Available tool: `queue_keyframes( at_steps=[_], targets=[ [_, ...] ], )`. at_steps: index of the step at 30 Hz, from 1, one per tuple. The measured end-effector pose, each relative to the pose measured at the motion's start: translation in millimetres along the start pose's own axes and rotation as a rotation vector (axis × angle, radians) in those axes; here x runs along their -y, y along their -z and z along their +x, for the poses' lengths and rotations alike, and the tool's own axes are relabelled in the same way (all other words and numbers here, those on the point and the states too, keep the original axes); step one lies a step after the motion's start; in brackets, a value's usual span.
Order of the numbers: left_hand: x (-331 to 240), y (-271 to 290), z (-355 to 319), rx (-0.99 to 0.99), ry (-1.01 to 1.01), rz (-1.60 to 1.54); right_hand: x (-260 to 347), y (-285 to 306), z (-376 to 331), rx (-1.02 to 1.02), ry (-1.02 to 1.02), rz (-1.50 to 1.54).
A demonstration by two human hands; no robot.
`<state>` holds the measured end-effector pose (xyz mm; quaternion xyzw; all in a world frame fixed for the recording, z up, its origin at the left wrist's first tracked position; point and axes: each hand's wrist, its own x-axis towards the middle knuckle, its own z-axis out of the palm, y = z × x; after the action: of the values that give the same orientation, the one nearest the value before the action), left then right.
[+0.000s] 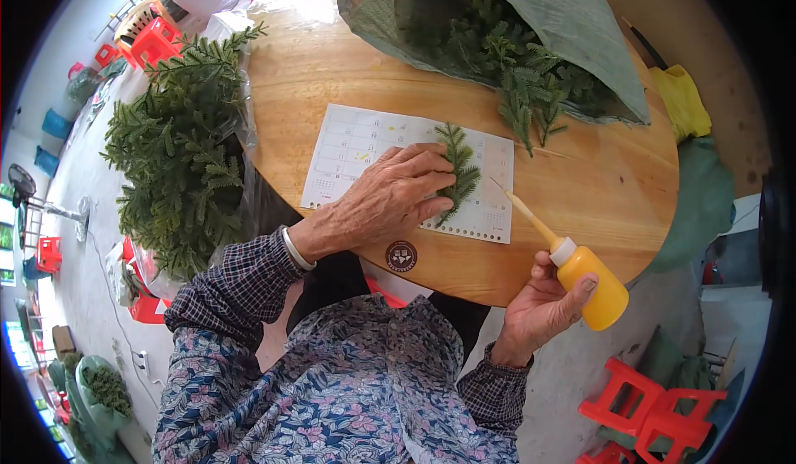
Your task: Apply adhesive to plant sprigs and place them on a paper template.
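Note:
On a white calendar sheet (pixel 344 140) lies a small green artificial fir sprig (pixel 458 174), its tip pointing away from me. My left hand (pixel 398 186) rests over the sheet, fingers curled against the sprig's left side and gripping it. Wrapped round a yellow squeeze bottle (pixel 595 288) is my right hand (pixel 543 306), at the table's near right edge. The bottle is tilted, and its long thin nozzle points up and left toward the sheet, just right of the sprig without touching it.
A large green woven sack (pixel 572 16) with fir sprigs (pixel 522 78) spilling out lies at the back of the round wooden table (pixel 290 74). Left of the table stands a heaped bag of fir branches (pixel 174 157). Red stools (pixel 655 410) are at lower right, a fan (pixel 50 203) far left.

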<state>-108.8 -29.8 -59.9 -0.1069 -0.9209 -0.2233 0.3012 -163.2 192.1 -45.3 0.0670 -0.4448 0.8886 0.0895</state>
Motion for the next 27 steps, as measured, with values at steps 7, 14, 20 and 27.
queue_keyframes(
  at_steps=[7, 14, 20, 27],
  targets=[
    [-1.7, 11.5, 5.9, 0.042, 0.006, 0.056, -6.5, -37.4, 8.6, 0.141, 0.016, -0.038],
    [7.8, 14.3, 9.2, 0.205, 0.062, -0.024, -17.4, -60.5, 10.9, 0.190, -0.017, -0.208],
    [7.1, 12.8, 7.7, 0.229, 0.102, -0.057, -18.1, -67.2, 7.1, 0.218, -0.044, -0.247],
    [8.3, 8.4, 5.1, 0.090, -0.003, -0.031, -23.7, -68.8, 1.1, 0.274, 0.005, -0.226]
  ],
)
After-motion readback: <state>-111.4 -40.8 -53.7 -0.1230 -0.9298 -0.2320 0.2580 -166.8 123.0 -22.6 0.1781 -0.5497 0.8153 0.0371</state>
